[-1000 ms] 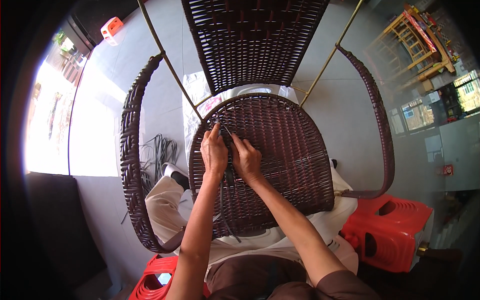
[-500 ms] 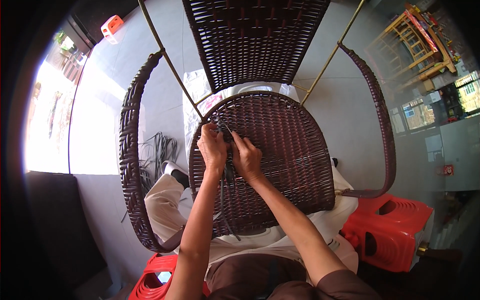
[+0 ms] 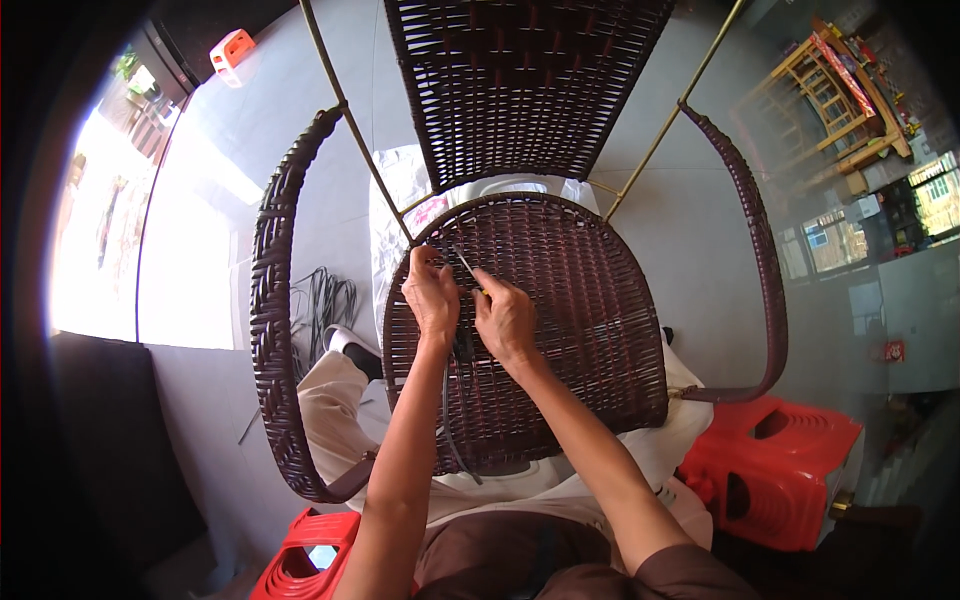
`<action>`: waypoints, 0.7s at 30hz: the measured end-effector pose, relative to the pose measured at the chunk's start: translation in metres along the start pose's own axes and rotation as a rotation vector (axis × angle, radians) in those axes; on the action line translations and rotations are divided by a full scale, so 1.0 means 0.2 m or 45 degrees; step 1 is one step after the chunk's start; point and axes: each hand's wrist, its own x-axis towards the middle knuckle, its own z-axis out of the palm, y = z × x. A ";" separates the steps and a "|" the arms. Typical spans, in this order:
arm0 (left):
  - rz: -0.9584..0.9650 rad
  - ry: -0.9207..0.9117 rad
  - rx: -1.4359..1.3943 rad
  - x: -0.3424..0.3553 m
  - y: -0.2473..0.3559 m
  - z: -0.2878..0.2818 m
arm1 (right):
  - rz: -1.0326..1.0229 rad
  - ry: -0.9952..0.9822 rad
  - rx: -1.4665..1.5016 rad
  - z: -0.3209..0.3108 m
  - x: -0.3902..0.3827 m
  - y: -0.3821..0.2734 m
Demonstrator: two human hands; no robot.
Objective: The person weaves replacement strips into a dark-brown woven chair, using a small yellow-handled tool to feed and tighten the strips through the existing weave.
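A dark brown woven chair seat lies before me, its rounded edge away from me. At its far left rim my left hand is closed, fingers pinched on a dark strip that trails down over the seat toward my lap. My right hand grips a screwdriver, of which a thin metal shaft and a bit of yellow show. Its shaft slants up and left to the weave just right of my left fingers. The tip is too small to make out.
The woven backrest rises beyond the seat on brass-coloured rods. Wrapped armrests curve round at left and right. Loose strips lie on the floor at left. Red plastic stools stand near me.
My right hand has drawn slightly away from my left, and the screwdriver's shaft shows more plainly. My left hand stays at the rim. The whole view has shifted a little.
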 end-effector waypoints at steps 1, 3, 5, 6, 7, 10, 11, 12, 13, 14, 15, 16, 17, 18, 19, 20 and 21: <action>-0.050 -0.015 -0.061 -0.01 0.03 0.00 | 0.046 -0.011 -0.021 -0.04 0.02 -0.03; -0.050 -0.028 -0.066 -0.01 0.04 -0.01 | 0.015 -0.018 -0.032 -0.06 0.06 -0.02; -0.049 -0.037 -0.069 -0.01 0.03 -0.01 | 0.020 -0.090 -0.092 -0.09 0.11 -0.06; -0.033 -0.033 -0.059 0.00 0.01 0.00 | 0.018 -0.092 -0.094 -0.08 0.12 -0.06; -0.017 -0.029 -0.049 0.00 0.00 -0.01 | 0.021 -0.136 -0.122 -0.07 0.13 -0.06; -0.029 -0.043 -0.065 -0.01 0.02 0.00 | 0.030 -0.197 -0.163 -0.07 0.14 -0.03; -0.044 -0.061 -0.080 -0.01 0.03 -0.01 | 0.043 -0.209 -0.171 -0.06 0.14 -0.03; -0.048 -0.061 -0.080 -0.01 0.02 -0.01 | 0.044 -0.212 -0.173 -0.06 0.14 -0.02; -0.031 -0.059 -0.077 -0.01 0.01 -0.01 | 0.036 -0.197 -0.166 -0.06 0.14 -0.02; -0.012 -0.058 -0.072 -0.01 0.00 -0.01 | 0.028 -0.179 -0.159 -0.05 0.15 -0.02; -0.014 -0.059 -0.070 -0.01 0.00 -0.01 | 0.029 -0.181 -0.158 -0.05 0.15 -0.03; -0.007 -0.054 -0.067 -0.01 -0.01 -0.01 | 0.026 -0.200 -0.157 -0.05 0.15 -0.03; 0.000 -0.050 -0.064 -0.01 -0.01 -0.01 | 0.023 -0.218 -0.158 -0.05 0.15 -0.03; 0.000 -0.051 -0.064 -0.01 0.00 -0.01 | 0.025 -0.219 -0.159 -0.04 0.15 -0.03; 0.013 -0.048 -0.047 -0.01 0.01 -0.01 | -0.013 -0.175 -0.155 -0.02 0.15 -0.02; 0.028 -0.045 -0.029 -0.01 0.01 -0.01 | -0.049 -0.131 -0.149 0.00 0.14 -0.01; 0.028 -0.046 -0.027 -0.01 0.01 -0.01 | -0.047 -0.131 -0.147 0.02 0.13 0.00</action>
